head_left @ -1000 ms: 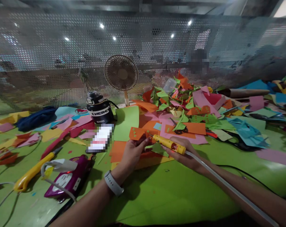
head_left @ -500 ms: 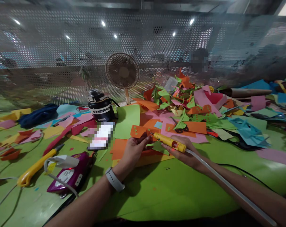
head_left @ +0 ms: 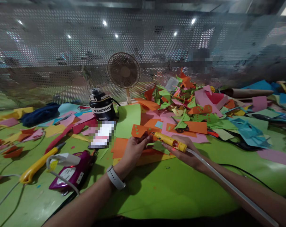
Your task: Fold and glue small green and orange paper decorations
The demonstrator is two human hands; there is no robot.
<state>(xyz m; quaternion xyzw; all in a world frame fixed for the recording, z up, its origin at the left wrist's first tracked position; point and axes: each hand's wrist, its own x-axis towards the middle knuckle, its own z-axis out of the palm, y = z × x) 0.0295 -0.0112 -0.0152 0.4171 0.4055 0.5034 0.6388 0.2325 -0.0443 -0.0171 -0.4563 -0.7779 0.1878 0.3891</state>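
Note:
My left hand [head_left: 133,148], with a pale watch strap on the wrist, is closed on an orange paper piece [head_left: 138,130] with small green spots. In my right hand [head_left: 187,154] is a yellow hot glue pen [head_left: 170,141], gripped along its barrel. Its dark tip points left and lies close to the paper by my left fingertips; I cannot tell whether it touches. A long whitish glue stick [head_left: 211,171] runs out of the pen's back end, along my right forearm. Beneath my hands lie flat orange sheets [head_left: 120,148].
To the left are a yellow-handled tool [head_left: 38,165], a purple power bank [head_left: 73,171] with a white plug, and a phone [head_left: 102,135]. Behind stand a black bottle [head_left: 101,105] and a fan [head_left: 124,71]. A heap of cut paper [head_left: 178,94] and scissors [head_left: 182,128] are at the right.
The view has shifted slightly, so everything sits a little further right. Both hands keep their hold, and the pen's tip stays by the orange paper.

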